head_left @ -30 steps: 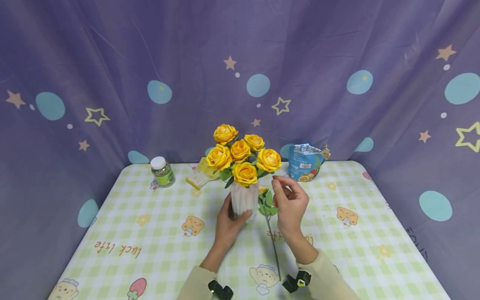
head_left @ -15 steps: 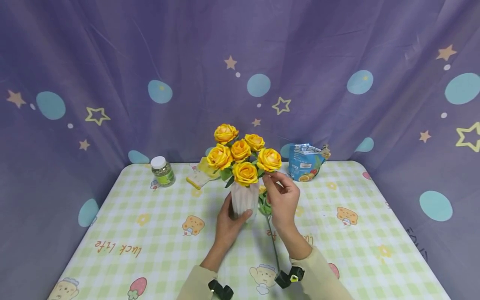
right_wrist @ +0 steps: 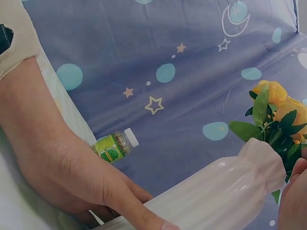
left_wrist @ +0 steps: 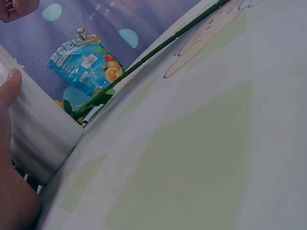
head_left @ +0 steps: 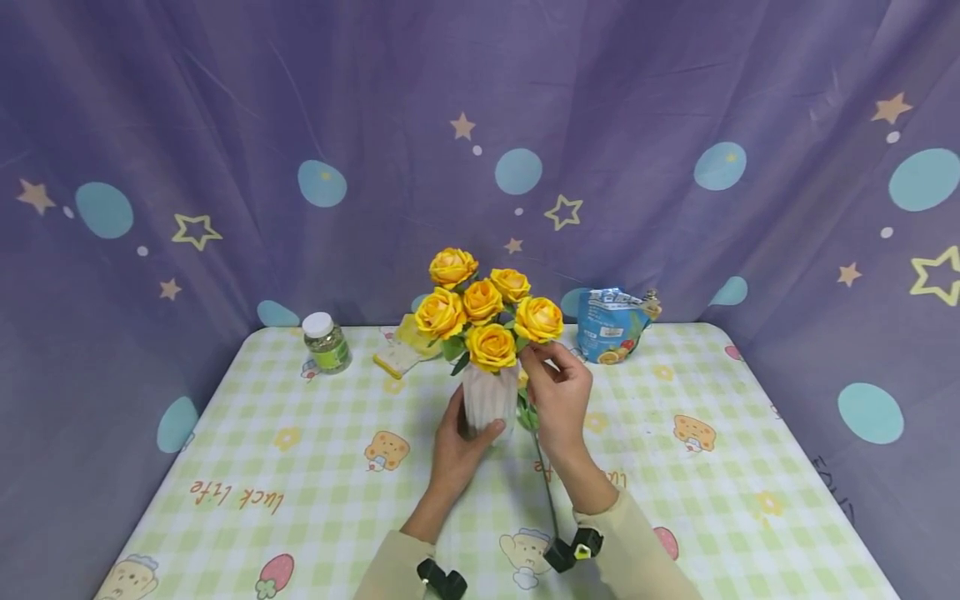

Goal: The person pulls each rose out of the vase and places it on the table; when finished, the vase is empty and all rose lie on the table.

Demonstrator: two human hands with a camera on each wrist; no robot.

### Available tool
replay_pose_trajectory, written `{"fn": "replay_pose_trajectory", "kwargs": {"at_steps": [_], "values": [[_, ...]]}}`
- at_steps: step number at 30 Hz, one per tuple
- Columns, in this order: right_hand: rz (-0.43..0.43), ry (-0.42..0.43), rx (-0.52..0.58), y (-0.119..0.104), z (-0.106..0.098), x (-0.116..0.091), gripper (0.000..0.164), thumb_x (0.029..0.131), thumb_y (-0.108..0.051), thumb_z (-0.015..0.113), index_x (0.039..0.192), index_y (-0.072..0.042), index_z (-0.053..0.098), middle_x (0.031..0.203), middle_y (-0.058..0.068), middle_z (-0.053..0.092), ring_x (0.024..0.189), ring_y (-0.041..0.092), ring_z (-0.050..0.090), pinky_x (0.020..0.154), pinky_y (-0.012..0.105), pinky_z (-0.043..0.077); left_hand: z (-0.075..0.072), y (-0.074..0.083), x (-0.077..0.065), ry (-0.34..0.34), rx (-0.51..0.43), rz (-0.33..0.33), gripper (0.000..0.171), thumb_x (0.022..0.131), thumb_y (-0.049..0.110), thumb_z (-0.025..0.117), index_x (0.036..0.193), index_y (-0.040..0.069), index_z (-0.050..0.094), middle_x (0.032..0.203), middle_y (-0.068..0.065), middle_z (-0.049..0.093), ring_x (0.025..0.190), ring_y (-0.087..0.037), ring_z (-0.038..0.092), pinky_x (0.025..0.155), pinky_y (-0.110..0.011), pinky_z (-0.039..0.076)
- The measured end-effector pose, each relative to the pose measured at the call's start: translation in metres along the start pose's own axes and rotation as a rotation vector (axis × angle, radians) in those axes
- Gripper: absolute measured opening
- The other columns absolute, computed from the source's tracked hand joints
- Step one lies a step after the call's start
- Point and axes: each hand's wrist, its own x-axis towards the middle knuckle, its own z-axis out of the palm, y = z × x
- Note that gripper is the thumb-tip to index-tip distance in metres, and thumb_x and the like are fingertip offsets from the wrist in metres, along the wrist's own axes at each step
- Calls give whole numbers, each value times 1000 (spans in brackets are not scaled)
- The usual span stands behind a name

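Observation:
A bunch of yellow roses (head_left: 481, 302) with green leaves stands in a white fluted vase (head_left: 490, 398). My left hand (head_left: 459, 446) grips the vase low on its side, thumb across the front; the left wrist view shows that thumb on the vase wall (left_wrist: 41, 129). My right hand (head_left: 561, 404) has its thumb and forefinger pinched at the leaves under the rightmost rose (head_left: 539, 320), just beside the vase mouth. What exactly lies between those fingertips is hidden. Behind the right hand, another rose lies on the table, its long green stem (head_left: 546, 483) pointing toward me.
A white-lidded jar (head_left: 327, 343) stands at the back left. Next to it lies a yellow and white cloth item (head_left: 405, 348), partly behind the roses. At the back right stands a blue pouch (head_left: 609, 327) with a clip. The checked tablecloth (head_left: 315, 417) meets a purple curtain (head_left: 375, 208).
My right hand has moved left and slightly up, from the outer leaf tips in toward the vase mouth. The left hand, vase and roses stay nearly in place.

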Motion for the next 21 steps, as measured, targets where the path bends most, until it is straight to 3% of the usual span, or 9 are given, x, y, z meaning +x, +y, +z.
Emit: {"fn": "replay_pose_trajectory", "kwargs": {"at_steps": [8,14,21], "values": [[45,-3,-27,0,0,3,19,99,2,75,82,-5,71,63,-5,57,43,5,40,43,19,34,1,-3,0,0,6,12,93,98,32,89,171,5,38,172,-23,45,159,-41,43,131,-60,35],[20,14,-52,-1,1,4,16,99,1,74,84,-4,72,59,-5,53,44,5,39,42,19,34,0,-3,1,11,12,30,93,97,31,90,170,5,40,170,-23,48,157,-41,46,130,-61,36],[-23,62,-24,-8,1,7,12,97,2,74,86,0,74,64,-6,58,44,3,35,42,18,30,0,-2,0,11,10,19,93,96,31,90,171,7,40,171,-21,46,159,-40,44,132,-60,33]]}}
